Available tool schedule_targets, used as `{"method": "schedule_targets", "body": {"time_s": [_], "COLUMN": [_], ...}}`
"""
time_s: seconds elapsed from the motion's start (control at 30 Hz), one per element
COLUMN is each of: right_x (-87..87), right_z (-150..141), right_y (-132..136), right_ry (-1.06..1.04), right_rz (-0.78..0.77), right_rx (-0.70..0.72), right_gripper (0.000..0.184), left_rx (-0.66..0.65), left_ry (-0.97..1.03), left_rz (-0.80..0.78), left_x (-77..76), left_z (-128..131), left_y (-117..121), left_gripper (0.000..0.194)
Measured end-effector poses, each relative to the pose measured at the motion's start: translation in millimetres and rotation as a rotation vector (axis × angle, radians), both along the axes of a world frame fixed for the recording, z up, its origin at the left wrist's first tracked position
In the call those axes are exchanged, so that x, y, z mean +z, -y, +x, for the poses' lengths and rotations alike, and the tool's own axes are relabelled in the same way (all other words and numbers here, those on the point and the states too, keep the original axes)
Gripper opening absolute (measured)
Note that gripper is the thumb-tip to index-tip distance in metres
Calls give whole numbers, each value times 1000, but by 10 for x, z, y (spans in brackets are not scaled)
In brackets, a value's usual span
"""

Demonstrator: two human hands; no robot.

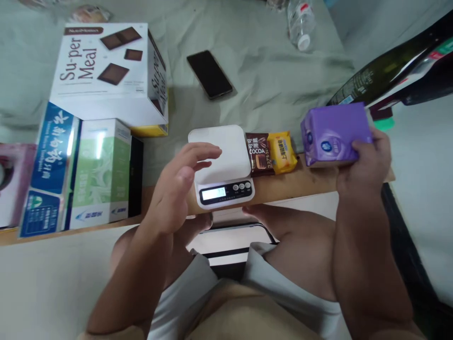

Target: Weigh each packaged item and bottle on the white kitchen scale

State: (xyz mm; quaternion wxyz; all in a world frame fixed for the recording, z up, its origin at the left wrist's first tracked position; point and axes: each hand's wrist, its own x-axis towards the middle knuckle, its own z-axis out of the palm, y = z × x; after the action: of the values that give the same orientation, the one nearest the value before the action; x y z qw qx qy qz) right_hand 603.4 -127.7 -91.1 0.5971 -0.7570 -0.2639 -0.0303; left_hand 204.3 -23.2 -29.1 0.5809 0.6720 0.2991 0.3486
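A white kitchen scale [226, 160] with a lit display sits at the table's front edge, nothing lying on its plate. My left hand [173, 184] hovers at the scale's left side, fingers stretched over the plate; whether they touch it I cannot tell. My right hand [368, 163] grips the right end of a purple tissue pack [329, 132], thumb on its near face. Between scale and tissue pack lie a brown cocoa snack packet [257, 163] and a yellow snack packet [283, 153], side by side.
On the left stand a white Su-per Meal box [106, 94], a blue carton [49, 170] and a green-white carton [102, 174]. A black phone [209, 74] lies behind the scale. A clear plastic bottle [300, 23] lies at the back; a dark green glass bottle [382, 71] is at right.
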Motion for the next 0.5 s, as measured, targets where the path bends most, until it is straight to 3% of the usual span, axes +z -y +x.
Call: {"method": "schedule_targets", "body": {"time_s": [0.13, 0.27, 0.4, 0.5], "right_x": [-118, -127, -53, 80], "right_z": [-35, -62, -40, -222], "right_y": [-50, -55, -34, -19], "right_ry": [-87, -74, 35, 174], "right_rz": [-28, -65, -28, 70], "right_rx": [36, 18, -69, -73], "right_gripper": [41, 34, 32, 39], "left_rx": [35, 54, 89, 130], "left_ry": [-10, -5, 23, 15], "left_rz": [-27, -24, -41, -40], "left_x": [12, 19, 95, 190], "left_z": [16, 16, 0, -42], "left_y": [-18, -45, -44, -32], "left_gripper": [54, 55, 53, 51]}}
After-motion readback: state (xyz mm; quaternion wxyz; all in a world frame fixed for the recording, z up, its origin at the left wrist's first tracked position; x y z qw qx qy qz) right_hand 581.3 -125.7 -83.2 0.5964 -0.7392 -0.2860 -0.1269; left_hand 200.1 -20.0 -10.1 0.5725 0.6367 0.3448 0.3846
